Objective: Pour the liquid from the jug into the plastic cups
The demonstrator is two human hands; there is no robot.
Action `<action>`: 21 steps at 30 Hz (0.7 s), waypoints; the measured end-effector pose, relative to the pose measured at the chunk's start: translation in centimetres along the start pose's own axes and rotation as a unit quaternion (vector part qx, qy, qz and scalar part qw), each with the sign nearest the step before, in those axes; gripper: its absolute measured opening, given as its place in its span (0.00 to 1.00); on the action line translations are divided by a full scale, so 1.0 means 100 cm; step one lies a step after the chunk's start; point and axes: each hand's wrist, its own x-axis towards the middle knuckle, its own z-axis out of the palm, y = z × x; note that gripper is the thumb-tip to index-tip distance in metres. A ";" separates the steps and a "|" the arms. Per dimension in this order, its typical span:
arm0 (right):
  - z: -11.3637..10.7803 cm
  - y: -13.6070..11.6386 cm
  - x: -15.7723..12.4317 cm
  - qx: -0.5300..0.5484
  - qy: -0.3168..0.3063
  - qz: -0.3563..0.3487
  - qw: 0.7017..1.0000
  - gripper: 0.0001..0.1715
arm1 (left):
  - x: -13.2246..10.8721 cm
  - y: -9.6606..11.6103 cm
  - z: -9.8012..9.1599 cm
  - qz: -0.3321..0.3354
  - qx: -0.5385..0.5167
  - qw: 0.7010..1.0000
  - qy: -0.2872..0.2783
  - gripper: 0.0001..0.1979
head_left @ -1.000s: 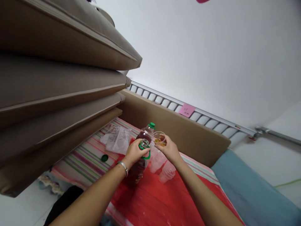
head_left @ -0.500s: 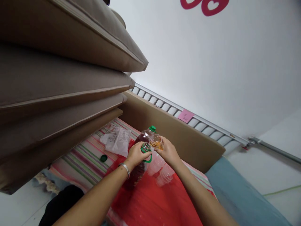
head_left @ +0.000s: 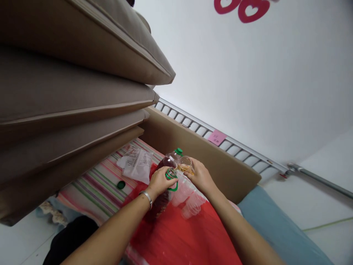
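Note:
My left hand (head_left: 159, 182) is closed round the neck of an uncapped bottle (head_left: 162, 201) of dark red drink, which has a green ring handle. In my right hand (head_left: 200, 176) is a clear plastic cup (head_left: 185, 165) with some amber liquid in it. The cup is tilted, its rim close to the bottle's open mouth. Behind them stands a second bottle (head_left: 170, 159) with a green cap on. Stacked clear plastic cups (head_left: 193, 205) lie below my right hand on a red plastic sheet (head_left: 182, 239). A loose green cap (head_left: 121, 184) rests on the striped cloth (head_left: 96, 187).
A white plastic bag (head_left: 138, 164) lies beyond the loose cap. Thick brown cushions (head_left: 82, 88) are stacked high at the left. A tan board (head_left: 204, 147) and a metal rail (head_left: 248, 156) with a pink note (head_left: 217, 137) run along the back. Blue padding (head_left: 275, 224) is at right.
My right hand has tipped the cup further towards the bottle's mouth, and the amber liquid has shifted to its lower side. My left hand and the bottle have hardly moved.

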 end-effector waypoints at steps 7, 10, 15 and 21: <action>-0.003 0.004 0.001 -0.020 0.006 -0.024 0.999 0.31 | 0.000 -0.001 0.001 -0.001 0.004 1.000 -0.003 0.20; -0.004 0.005 0.002 -0.036 0.001 -0.038 0.999 0.31 | 0.000 -0.002 0.002 0.001 0.004 1.000 -0.002 0.20; -0.005 0.003 0.004 -0.063 0.000 -0.058 0.996 0.29 | 0.000 -0.002 0.002 0.009 0.000 1.000 -0.001 0.21; -0.003 0.004 0.007 -0.095 0.011 -0.077 0.992 0.31 | 0.000 -0.001 0.002 0.010 -0.004 1.000 -0.002 0.19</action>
